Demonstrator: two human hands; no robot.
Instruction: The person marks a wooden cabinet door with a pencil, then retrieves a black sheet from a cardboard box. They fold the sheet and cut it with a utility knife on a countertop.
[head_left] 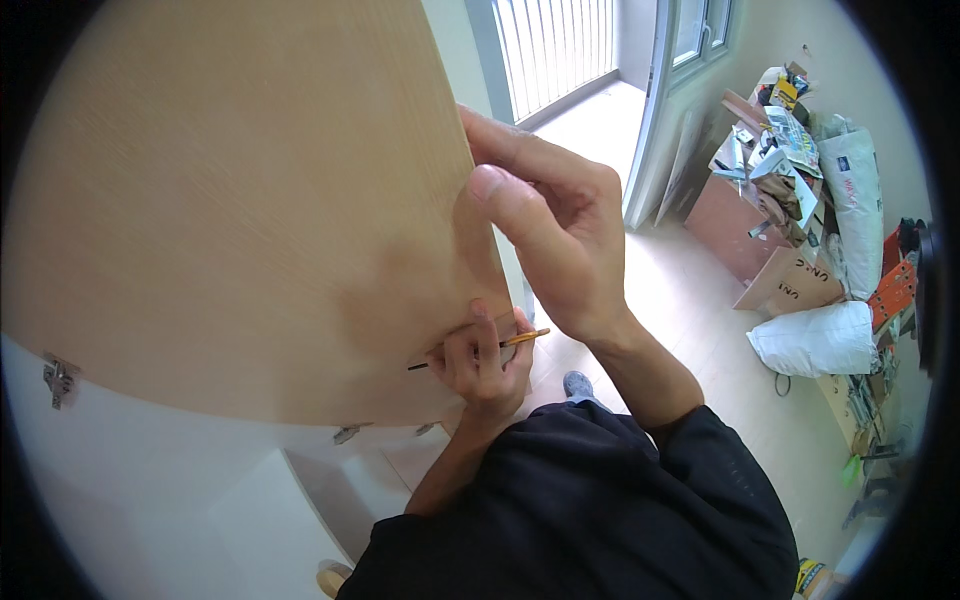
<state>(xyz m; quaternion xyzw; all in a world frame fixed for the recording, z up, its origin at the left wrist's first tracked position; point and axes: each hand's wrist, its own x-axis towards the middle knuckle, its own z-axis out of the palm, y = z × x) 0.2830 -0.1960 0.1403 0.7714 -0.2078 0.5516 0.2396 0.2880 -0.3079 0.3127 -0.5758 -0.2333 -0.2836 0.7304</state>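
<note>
In the head view, a large wooden panel [230,200] fills the upper left of the picture. Its face is pale, light-brown wood with a fine straight grain, smooth and unmarked, and its lower edge curves across the frame because of the lens. A soft shadow from the hands lies on it near its right edge.

The right hand [550,240] is closed over the panel's right edge, thumb pressed flat on the front face and the fingers curled around behind, so it has a firm hold of the board.

The left hand [485,360] sits lower, at the panel's bottom right corner, fingers folded tight round a pencil [480,352]. The pencil is thin, yellow-orange at its rear end and dark toward the tip, lying nearly level, with its tip touching the wood to the left of the hand.

Below the panel runs a white surface [150,470] carrying a metal hinge [58,380] at far left and smaller metal fittings [347,433] near the middle.

To the right, on the pale floor [690,300], are a brown cabinet [730,225] heaped with clutter, a cardboard box [795,280] and a white sack [815,340].
</note>
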